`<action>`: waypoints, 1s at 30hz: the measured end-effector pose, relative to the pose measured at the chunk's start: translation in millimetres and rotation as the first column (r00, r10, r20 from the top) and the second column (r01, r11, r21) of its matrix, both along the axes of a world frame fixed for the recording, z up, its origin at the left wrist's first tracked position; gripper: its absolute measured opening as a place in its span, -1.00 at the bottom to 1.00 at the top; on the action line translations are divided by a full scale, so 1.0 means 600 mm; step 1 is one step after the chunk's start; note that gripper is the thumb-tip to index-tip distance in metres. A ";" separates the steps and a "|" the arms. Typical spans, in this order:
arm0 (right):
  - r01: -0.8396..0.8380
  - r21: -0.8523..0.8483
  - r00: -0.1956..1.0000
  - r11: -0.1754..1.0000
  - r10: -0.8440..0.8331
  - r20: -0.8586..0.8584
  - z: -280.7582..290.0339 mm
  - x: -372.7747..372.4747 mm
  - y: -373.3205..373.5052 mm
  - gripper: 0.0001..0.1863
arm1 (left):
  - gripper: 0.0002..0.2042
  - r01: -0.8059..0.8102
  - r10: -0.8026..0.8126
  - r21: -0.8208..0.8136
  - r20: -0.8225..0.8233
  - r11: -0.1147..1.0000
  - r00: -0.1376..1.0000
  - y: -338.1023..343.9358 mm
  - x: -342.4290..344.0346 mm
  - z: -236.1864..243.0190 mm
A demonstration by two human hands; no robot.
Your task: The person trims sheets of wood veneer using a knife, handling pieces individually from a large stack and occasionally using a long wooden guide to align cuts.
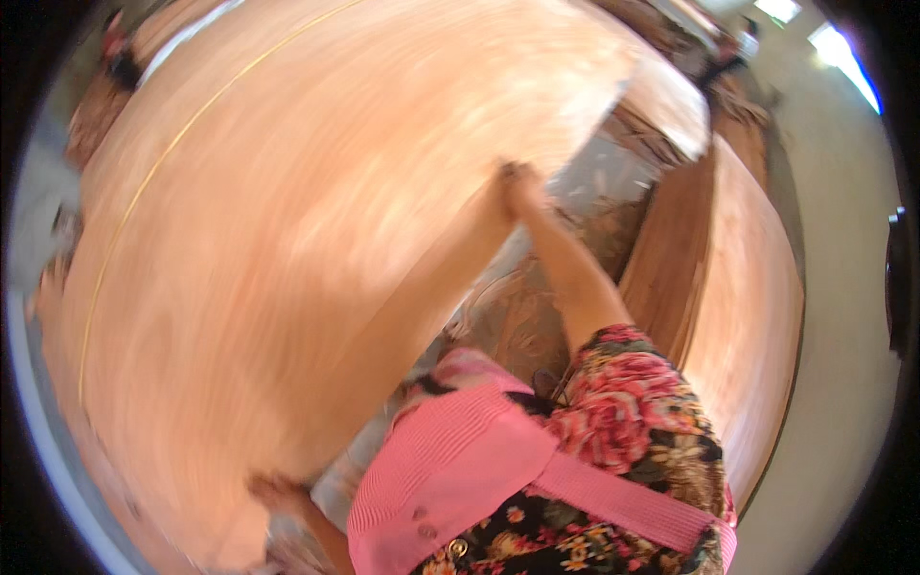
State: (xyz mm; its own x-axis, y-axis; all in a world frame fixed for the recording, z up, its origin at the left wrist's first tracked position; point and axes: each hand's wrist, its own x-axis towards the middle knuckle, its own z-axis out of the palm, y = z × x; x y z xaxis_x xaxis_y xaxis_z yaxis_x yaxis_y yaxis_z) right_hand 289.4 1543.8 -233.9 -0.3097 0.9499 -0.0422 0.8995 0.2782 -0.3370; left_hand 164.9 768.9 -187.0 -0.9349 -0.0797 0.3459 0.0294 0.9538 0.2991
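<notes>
A broad sheet of pale wood veneer point(249, 182) fills much of the head view, with a thin yellow line point(172, 144) curving across it. A narrower band of veneer point(412, 297) runs diagonally along its near edge. My right hand point(525, 192), upper centre, has its fingers closed on that band's far end. My left hand point(283, 494), low at the left, has its fingers apart on the veneer near the band's other end; it is blurred. My forearms come in below, beside my floral clothing and pink apron.
More veneer sheets point(747, 316) stand stacked at right, beside a grey floor gap point(604, 172) with dark scraps. A pale wall point(843, 316) curves along the far right. Other people point(123, 62) are at the top left and top right point(738, 53).
</notes>
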 end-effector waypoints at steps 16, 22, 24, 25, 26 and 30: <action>-0.194 -0.049 0.951 0.980 0.176 -0.255 0.092 -0.004 -0.008 -0.68 | -0.50 0.879 -0.849 -0.261 0.257 0.400 0.463 0.598 0.056 -0.006; -0.267 -0.330 0.612 0.905 -0.105 -0.784 0.053 0.191 0.166 -0.67 | -0.57 0.722 -0.774 -0.285 -0.157 0.631 0.614 0.688 0.076 0.014; -0.149 -0.521 0.719 0.840 -0.269 -0.641 0.044 0.301 0.206 -0.70 | -0.59 0.737 -0.801 -0.314 -0.265 0.598 0.537 0.817 0.103 0.051; -0.057 -0.580 0.810 0.813 -0.302 -0.503 0.036 0.348 0.222 -0.71 | -0.59 0.826 -0.884 -0.345 -0.023 0.445 0.466 0.904 0.121 0.067; -0.058 -0.646 0.790 0.761 -0.361 -0.496 0.031 0.389 0.239 -0.71 | -0.60 0.886 -0.897 -0.345 0.201 0.310 0.393 1.001 0.142 0.081; -0.048 -0.816 0.595 0.576 -0.640 -0.486 0.011 0.465 0.325 -0.72 | -0.56 0.922 -0.953 -0.383 0.295 -0.055 0.066 1.397 0.169 0.114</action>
